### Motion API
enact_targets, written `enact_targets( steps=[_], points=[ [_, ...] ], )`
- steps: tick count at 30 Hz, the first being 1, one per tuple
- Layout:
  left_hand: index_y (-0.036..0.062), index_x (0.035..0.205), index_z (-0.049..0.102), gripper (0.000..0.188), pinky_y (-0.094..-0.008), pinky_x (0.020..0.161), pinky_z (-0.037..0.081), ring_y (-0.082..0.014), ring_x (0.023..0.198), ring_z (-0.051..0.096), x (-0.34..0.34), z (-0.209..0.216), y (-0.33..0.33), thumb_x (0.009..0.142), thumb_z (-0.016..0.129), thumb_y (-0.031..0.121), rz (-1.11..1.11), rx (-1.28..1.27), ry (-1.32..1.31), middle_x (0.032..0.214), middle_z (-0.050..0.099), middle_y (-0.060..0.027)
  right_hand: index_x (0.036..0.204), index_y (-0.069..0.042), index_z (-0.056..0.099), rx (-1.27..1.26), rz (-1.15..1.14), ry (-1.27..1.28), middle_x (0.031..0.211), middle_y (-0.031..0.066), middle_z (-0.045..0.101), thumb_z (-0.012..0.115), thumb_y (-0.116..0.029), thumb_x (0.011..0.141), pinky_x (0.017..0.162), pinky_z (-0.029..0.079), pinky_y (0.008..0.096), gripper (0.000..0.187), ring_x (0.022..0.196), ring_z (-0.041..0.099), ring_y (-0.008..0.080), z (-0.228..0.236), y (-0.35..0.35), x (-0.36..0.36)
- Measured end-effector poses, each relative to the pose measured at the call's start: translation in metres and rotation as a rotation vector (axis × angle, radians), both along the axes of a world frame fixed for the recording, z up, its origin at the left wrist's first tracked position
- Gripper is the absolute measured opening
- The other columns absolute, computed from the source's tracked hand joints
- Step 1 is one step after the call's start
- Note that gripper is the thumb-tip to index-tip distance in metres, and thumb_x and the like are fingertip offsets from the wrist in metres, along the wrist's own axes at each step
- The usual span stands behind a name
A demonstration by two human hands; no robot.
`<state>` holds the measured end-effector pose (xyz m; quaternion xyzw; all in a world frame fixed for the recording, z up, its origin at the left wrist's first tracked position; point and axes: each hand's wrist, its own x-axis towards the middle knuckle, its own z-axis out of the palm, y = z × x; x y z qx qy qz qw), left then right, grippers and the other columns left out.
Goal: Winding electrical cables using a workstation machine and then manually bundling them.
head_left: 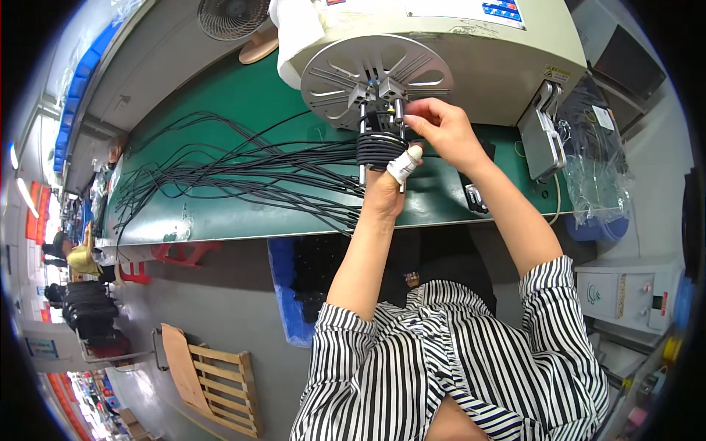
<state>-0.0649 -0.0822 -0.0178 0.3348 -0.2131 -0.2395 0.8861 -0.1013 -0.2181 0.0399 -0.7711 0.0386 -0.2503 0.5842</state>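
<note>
A coil of black cable (380, 150) is wound around the metal pegs of a round slotted winding disc (332, 82) on the front of a machine. My left hand (385, 192), its thumb wrapped in white tape, grips the coil from below; most of its fingers are hidden behind it. Just above and to the right, my right hand (447, 132) has thumb and forefinger drawn together beside a metal peg (399, 110). What lies between those fingertips, if anything, is too small to tell. Many loose black cables (243, 165) stretch left from the coil across the green table (265, 88).
The large beige machine (471, 66) stands at the back of the table. A fan (234, 18) is at the far left, a grey pedal-like metal device (540, 140) at the right. Below the table's front edge is a blue bin (283, 294); a wooden pallet (224, 382) lies on the floor.
</note>
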Motion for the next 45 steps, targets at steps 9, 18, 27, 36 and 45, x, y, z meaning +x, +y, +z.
enact_targets(
  steps=[9, 18, 27, 36, 45],
  points=[
    [0.0068, 0.106, 0.059, 0.023, -0.0334, 0.088, 0.048, -0.0191, 0.097, 0.06, -0.005, 0.012, -0.002, 0.084, 0.066, 0.009, -0.139, -0.209, 0.206, 0.105, 0.061, -0.0056, 0.081, 0.0, 0.059, -0.511, -0.19, -0.399, 0.078, 0.0121, 0.058, 0.065, -0.002, 0.075, 0.061, 0.048, 0.0365, 0.009, 0.07, 0.059, 0.0298, -0.009, 0.047, -0.038],
    [-0.0018, 0.08, 0.061, 0.01, -0.0295, 0.061, 0.054, -0.0197, 0.065, 0.063, -0.119, 0.016, 0.082, 0.076, 0.07, 0.002, -0.333, 0.209, 0.246, 0.075, 0.061, -0.0099, 0.099, 0.001, 0.059, -0.516, 0.296, -0.386, 0.095, 0.017, 0.057, 0.074, -0.019, 0.063, 0.075, 0.047, 0.0398, 0.044, 0.085, 0.057, 0.0339, 0.037, 0.029, -0.112],
    [0.0025, 0.119, 0.049, 0.053, -0.0353, 0.09, 0.047, -0.0252, 0.11, 0.056, -0.178, -0.005, 0.112, 0.07, 0.067, 0.012, -0.562, 0.726, -0.274, 0.111, 0.059, -0.0132, 0.065, -0.003, 0.049, -0.497, 0.737, -0.358, 0.064, 0.0083, 0.044, 0.072, -0.023, 0.069, 0.04, 0.037, 0.0313, 0.031, 0.048, 0.048, 0.022, -0.019, 0.085, -0.147],
    [0.0063, 0.114, 0.053, 0.04, -0.0275, 0.078, 0.046, -0.0155, 0.097, 0.056, -0.227, -0.018, 0.123, 0.077, 0.066, 0.009, -0.776, 0.627, -0.324, 0.103, 0.058, -0.0077, 0.054, -0.005, 0.04, -0.318, 0.752, -0.544, 0.052, 0.005, 0.038, 0.06, -0.004, 0.063, 0.033, 0.032, 0.0293, 0.022, 0.037, 0.041, 0.019, -0.012, 0.102, -0.183],
    [0.0108, 0.117, 0.048, 0.041, -0.0195, 0.05, 0.041, -0.0078, 0.065, 0.055, -0.196, -0.001, 0.104, 0.079, 0.065, 0.007, -0.514, 0.255, 0.625, 0.082, 0.053, -0.0002, 0.085, -0.001, 0.056, -0.36, 0.76, -0.322, 0.071, 0.0088, 0.053, 0.066, -0.019, 0.08, 0.05, 0.045, 0.0305, 0.022, 0.061, 0.056, 0.0197, 0.003, 0.087, -0.145]
  ],
)
